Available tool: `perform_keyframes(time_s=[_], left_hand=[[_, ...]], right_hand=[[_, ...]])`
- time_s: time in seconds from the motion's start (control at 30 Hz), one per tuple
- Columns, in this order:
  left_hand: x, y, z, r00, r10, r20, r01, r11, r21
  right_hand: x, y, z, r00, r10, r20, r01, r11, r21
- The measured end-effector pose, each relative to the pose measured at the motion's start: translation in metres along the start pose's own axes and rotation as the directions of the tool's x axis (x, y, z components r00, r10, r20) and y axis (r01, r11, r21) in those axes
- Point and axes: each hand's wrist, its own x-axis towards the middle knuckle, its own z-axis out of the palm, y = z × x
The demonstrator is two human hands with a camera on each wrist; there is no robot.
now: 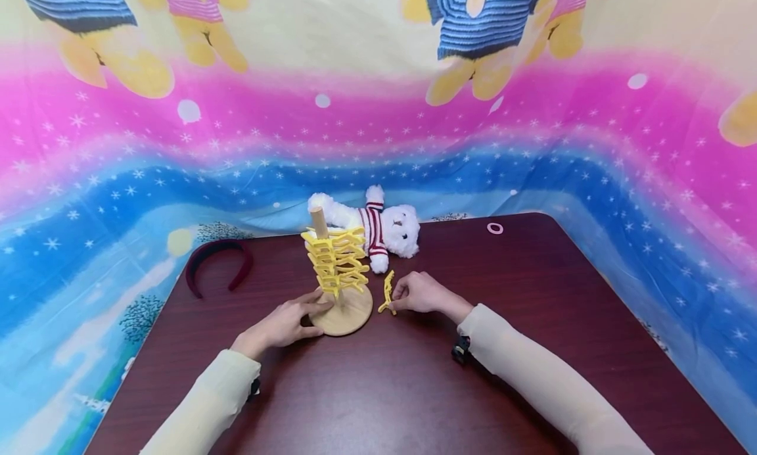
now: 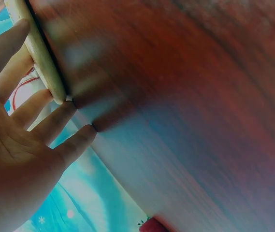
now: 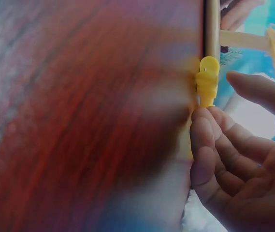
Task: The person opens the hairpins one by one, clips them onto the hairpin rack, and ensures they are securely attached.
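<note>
In the head view, a wooden stand (image 1: pixel 345 315) with a round base and upright post bears several layers of yellow clips (image 1: pixel 337 261). My left hand (image 1: pixel 291 318) rests at the base's left rim; in the left wrist view its extended fingers and thumb (image 2: pixel 16 35) touch the disc edge. A single yellow clip (image 1: pixel 387 294) lies on the table to the right of the base. My right hand (image 1: pixel 421 292) is at this clip. In the right wrist view, curved fingertips (image 3: pixel 203 118) touch the clip (image 3: pixel 207 82) and partly hide it, while the thumb stands apart.
A white teddy bear (image 1: pixel 402 228) in a striped top lies behind the stand. A dark red headband (image 1: pixel 220 248) is at the back left, and a pale pink ring (image 1: pixel 495 229) at the back right. Patterned cloth (image 1: pixel 378 152) hangs around the dark wooden table (image 1: pixel 378 389).
</note>
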Motion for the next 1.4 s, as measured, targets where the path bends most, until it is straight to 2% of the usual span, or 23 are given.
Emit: perform_keyframes(time_s=[0.4, 0.73, 0.9, 1.0, 1.17, 1.4], left_hand=[[0.000, 0.000, -0.003, 1.000, -0.009, 0.008, 0.009, 1.000, -0.003], [-0.001, 0.000, 0.000, 1.000, 0.002, -0.006, -0.002, 1.000, 0.001], [-0.001, 0.000, -0.001, 1.000, -0.003, -0.002, 0.003, 1.000, -0.003], [-0.001, 0.000, -0.002, 1.000, -0.004, -0.001, 0.004, 1.000, -0.007], [-0.001, 0.001, -0.001, 1.000, -0.002, 0.001, 0.002, 1.000, -0.007], [-0.002, 0.002, -0.002, 1.000, 0.000, 0.000, 0.000, 1.000, -0.007]], right_hand=[[-0.002, 0.002, -0.003, 0.998, 0.061, 0.025, -0.060, 0.998, -0.027], [-0.014, 0.016, -0.013, 0.996, 0.085, 0.015, -0.085, 0.996, 0.001], [-0.015, 0.013, -0.015, 0.997, 0.070, 0.010, -0.070, 0.997, -0.013], [-0.014, 0.006, -0.011, 0.997, 0.080, 0.003, -0.080, 0.996, -0.038], [-0.010, -0.005, -0.003, 0.988, 0.150, -0.031, -0.152, 0.982, -0.108], [-0.009, -0.002, -0.003, 0.984, 0.176, -0.025, -0.177, 0.966, -0.186]])
